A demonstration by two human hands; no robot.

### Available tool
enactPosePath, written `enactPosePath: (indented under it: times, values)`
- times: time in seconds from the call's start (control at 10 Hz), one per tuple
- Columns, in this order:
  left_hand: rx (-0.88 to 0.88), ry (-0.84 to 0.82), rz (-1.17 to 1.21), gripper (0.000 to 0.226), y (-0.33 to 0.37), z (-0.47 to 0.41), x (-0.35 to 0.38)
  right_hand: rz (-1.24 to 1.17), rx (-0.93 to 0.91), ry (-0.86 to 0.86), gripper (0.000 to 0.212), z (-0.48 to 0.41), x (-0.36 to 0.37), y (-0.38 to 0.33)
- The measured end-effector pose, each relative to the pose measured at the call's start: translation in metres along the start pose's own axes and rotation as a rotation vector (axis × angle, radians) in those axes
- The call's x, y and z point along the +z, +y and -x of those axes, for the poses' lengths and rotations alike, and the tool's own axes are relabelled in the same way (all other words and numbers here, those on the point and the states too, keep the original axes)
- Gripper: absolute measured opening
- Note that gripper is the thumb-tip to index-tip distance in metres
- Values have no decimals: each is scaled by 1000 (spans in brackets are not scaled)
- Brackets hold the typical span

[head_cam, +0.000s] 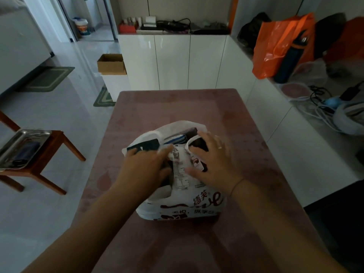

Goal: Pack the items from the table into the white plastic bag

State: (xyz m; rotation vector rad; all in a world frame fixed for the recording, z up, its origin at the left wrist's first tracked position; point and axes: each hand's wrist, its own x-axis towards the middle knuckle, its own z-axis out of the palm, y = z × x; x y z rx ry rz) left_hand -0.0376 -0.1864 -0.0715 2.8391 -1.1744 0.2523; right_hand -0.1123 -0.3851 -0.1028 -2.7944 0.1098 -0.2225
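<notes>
The white plastic bag [189,203] with red printing lies in the middle of the pink table [177,107]. It bulges with folded dark and blue cloth items [177,139] that show at its open top. My left hand [144,164] rests on the bag's left side, fingers spread over the twisted middle of the plastic. My right hand [213,160] presses on the right side, fingers spread beside a bag handle loop [194,141]. Both hands touch the plastic; whether either grips it is unclear.
A wooden stool with a metal tray [21,146] holding dark cloth stands at the left. A cardboard box [111,64] sits by white cabinets beyond the table. An orange bag [275,48], a bottle and cables lie on the counter at the right.
</notes>
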Motion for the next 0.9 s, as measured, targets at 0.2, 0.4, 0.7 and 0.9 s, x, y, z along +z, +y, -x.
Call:
enactPosePath:
  times: [0.2, 0.4, 0.7, 0.9]
  values:
    - [-92, 60, 27, 76, -8, 3, 12, 211, -4, -125, 81, -5, 15, -2]
    - [-30, -129, 23, 73, -6, 2, 72, 318, 17, -163, 79, -4, 41, -10]
    - [-58, -203, 109, 64, -6, 9, 40, 84, 67, 1, 68, 11, 36, -20]
    - [-258, 304, 396, 18, -11, 57, -3, -193, 58, 172, 57, 21, -12, -24]
